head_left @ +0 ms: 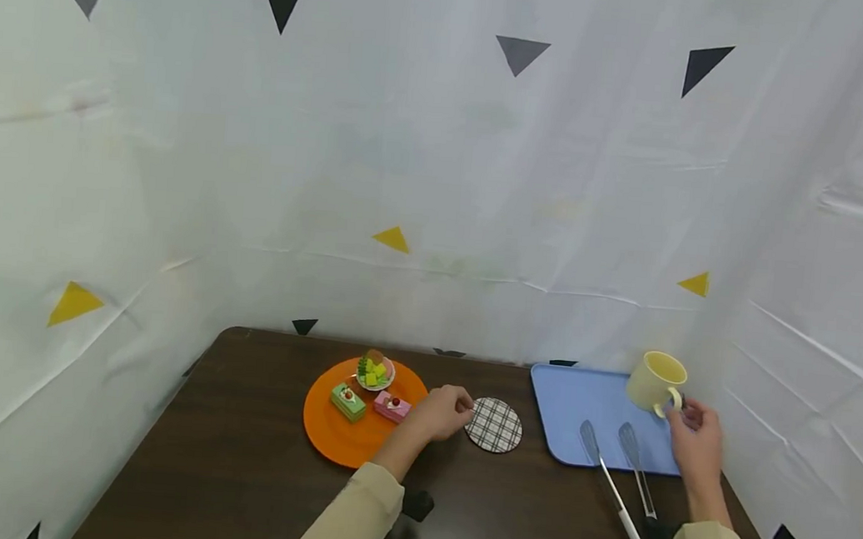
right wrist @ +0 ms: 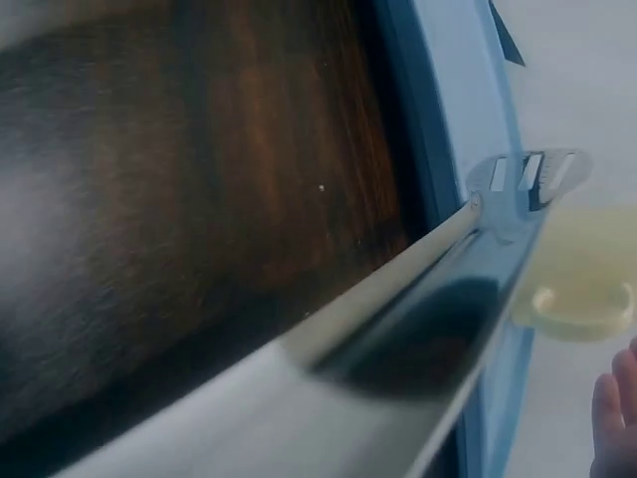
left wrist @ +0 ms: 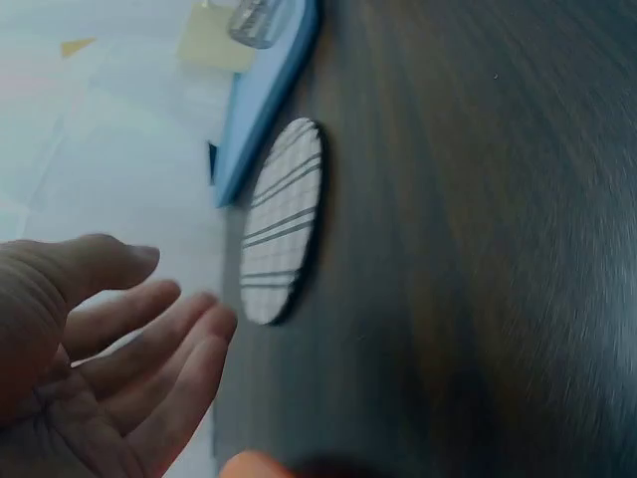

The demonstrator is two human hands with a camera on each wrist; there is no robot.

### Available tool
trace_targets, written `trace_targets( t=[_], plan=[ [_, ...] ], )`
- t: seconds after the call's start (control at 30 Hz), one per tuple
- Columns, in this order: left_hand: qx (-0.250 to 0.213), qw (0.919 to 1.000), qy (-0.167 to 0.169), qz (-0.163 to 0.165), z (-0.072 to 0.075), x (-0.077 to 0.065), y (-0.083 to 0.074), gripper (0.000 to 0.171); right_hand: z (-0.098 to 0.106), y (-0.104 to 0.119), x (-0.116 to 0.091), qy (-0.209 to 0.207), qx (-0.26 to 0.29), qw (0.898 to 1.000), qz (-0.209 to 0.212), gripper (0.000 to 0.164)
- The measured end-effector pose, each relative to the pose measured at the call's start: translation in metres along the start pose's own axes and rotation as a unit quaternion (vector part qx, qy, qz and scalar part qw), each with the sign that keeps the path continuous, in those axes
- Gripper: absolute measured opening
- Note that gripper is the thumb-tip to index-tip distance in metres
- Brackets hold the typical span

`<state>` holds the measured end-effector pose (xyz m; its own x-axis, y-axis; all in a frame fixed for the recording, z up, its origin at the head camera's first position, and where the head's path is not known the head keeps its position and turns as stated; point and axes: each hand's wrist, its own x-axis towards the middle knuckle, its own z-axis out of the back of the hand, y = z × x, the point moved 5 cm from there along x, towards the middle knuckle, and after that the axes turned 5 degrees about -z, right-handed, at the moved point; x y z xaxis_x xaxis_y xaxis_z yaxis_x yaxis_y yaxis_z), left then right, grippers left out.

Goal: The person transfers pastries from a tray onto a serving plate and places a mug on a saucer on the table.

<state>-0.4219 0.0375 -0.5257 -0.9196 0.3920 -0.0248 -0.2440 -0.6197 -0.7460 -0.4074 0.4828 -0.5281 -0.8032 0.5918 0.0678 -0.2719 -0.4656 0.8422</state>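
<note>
In the head view my right hand (head_left: 696, 442) reaches to the handle of a yellow mug (head_left: 649, 383), which stands upright on the blue tray (head_left: 555, 433). The right wrist view has the mug's handle (right wrist: 582, 311) free of my fingers (right wrist: 617, 403), with a small gap between them. My left hand (head_left: 446, 412) hovers over the table between the orange plate (head_left: 326, 425) and a round plaid coaster (head_left: 494, 426). Its fingers (left wrist: 189, 388) are loosely bent and hold nothing, close beside the coaster in the left wrist view.
Metal tongs (head_left: 628, 517) lie with slotted heads on the tray and handles toward me, beside my right forearm. The plate bears a green toy cake (head_left: 348, 401), a pink toy cake (head_left: 393, 407) and a small bowl of toy food (head_left: 375, 372). White cloth walls surround the dark table (head_left: 238, 456).
</note>
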Motion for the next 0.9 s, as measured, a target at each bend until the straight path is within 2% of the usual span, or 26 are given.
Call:
trace_targets(
  t=[0.23, 0.4, 0.5, 0.67, 0.9],
  plan=[
    [0.050, 0.9980, -0.011, 0.038, -0.019, 0.014, 0.005, 0.033, -0.015, 0.001, 0.018, 0.031, 0.001, 0.999, -0.035, 0.076],
    [0.076, 0.9958, -0.009, 0.050, -0.028, 0.019, 0.003, 0.035, -0.018, 0.000, 0.018, 0.046, -0.008, 0.998, -0.044, 0.073],
    [0.090, 0.9944, -0.011, 0.055, -0.033, 0.020, 0.003, 0.034, -0.019, -0.005, 0.020, 0.041, -0.007, 0.998, -0.050, 0.070],
    [0.113, 0.9913, -0.025, 0.062, -0.035, 0.020, 0.001, 0.038, -0.020, -0.009, 0.027, 0.030, -0.004, 0.997, -0.068, 0.067],
    [0.151, 0.9830, -0.070, 0.078, -0.029, 0.022, 0.000, 0.042, -0.025, -0.010, 0.040, 0.038, 0.033, 0.993, -0.103, 0.061]
  ],
)
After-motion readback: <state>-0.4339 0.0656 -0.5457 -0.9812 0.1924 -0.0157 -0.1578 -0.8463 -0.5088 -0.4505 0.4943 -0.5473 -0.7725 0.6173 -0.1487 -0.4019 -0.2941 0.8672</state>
